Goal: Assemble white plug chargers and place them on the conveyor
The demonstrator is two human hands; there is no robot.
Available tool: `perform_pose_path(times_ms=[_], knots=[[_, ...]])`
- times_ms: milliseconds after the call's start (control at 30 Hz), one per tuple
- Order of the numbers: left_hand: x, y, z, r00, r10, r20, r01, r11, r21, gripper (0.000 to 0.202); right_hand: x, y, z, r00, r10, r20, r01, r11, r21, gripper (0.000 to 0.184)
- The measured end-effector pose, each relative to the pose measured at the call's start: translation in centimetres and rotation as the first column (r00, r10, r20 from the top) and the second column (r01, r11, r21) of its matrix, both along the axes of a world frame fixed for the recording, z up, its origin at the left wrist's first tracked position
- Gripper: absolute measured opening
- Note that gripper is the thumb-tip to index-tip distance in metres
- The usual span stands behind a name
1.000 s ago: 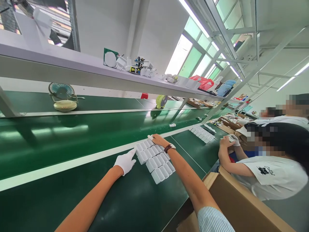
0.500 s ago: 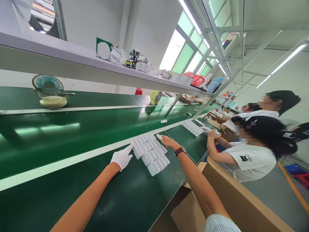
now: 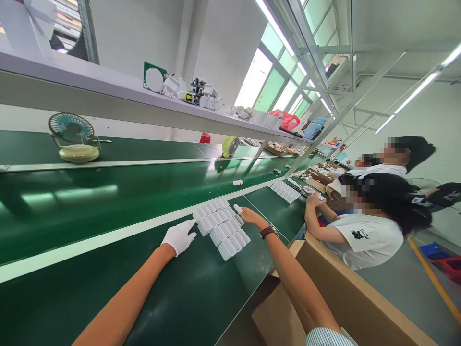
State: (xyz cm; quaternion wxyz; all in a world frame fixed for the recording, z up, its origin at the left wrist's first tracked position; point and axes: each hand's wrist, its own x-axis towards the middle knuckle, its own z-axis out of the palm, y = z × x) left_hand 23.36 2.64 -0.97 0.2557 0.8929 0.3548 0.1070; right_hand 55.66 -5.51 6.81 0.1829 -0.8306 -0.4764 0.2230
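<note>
Several white rectangular plastic casings (image 3: pixel 224 227) lie in close rows on the dark green tabletop, forming one block. My left hand (image 3: pixel 179 238), in a white glove, is at the block's left side with its index finger stretched against the corner casing and the thumb held apart. My right hand (image 3: pixel 251 217) is on the block's far right side, its fingers by the end casings. A white cover is on one outstretched fingertip, and a brown watch is on the wrist. Neither hand has lifted anything. The right hand's lower fingers are partly hidden.
Beyond the pale edge strip runs a green belt (image 3: pixel 144 187) carrying a small white part (image 3: pixel 237 182). A folding fan (image 3: pixel 77 139) and a yellow-green fan (image 3: pixel 229 146) stand past it, beneath a shelf (image 3: pixel 118 103). A cardboard box (image 3: pixel 345 298) and a co-worker (image 3: pixel 363 230) are at right.
My view has turned slightly, shifting the scene left. My right hand has come a little closer to the end casings; my left hand keeps its place at the block's corner.
</note>
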Motion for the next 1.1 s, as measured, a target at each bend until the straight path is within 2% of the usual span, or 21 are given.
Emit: perform_pose_path(times_ms=[100, 233, 367, 467, 667, 967, 1100], knots=[[0.0, 0.0, 0.1, 1.0, 0.006, 0.015, -0.006, 1.0, -0.007, 0.055, 0.2, 2.1, -0.2, 0.99, 0.087, 0.108, -0.089, 0.996, 0.014, 0.03], [0.0, 0.0, 0.2, 0.999, -0.017, 0.035, 0.016, 1.0, 0.014, 0.058, -0.8, 5.6, -0.8, 0.959, 0.206, 0.196, -0.217, 0.976, 0.035, 0.032], [-0.1, 0.2, 0.6, 0.998, -0.045, 0.041, 0.043, 0.998, 0.051, 0.062, -2.5, 8.8, -1.6, 0.924, 0.315, 0.218, -0.325, 0.946, 0.013, 0.032], [-0.1, 0.4, 0.8, 0.998, -0.064, 0.025, 0.062, 0.995, 0.075, 0.066, -3.3, 10.0, -2.1, 0.911, 0.353, 0.214, -0.357, 0.934, -0.021, 0.031], [0.2, 0.6, 0.6, 0.998, -0.07, 0.005, 0.069, 0.994, 0.089, 0.068, -2.9, 9.6, -2.2, 0.914, 0.347, 0.21, -0.345, 0.937, -0.044, 0.03], [0.4, 0.9, 0.1, 0.998, -0.065, 0.011, 0.064, 0.993, 0.103, 0.066, -1.8, 7.9, -1.6, 0.932, 0.258, 0.255, -0.281, 0.958, 0.055, 0.032], [0.3, 1.1, -0.2, 0.996, -0.076, 0.043, 0.071, 0.991, 0.114, 0.063, -1.5, 6.1, -0.9, 0.94, 0.21, 0.269, -0.244, 0.964, 0.103, 0.031]])
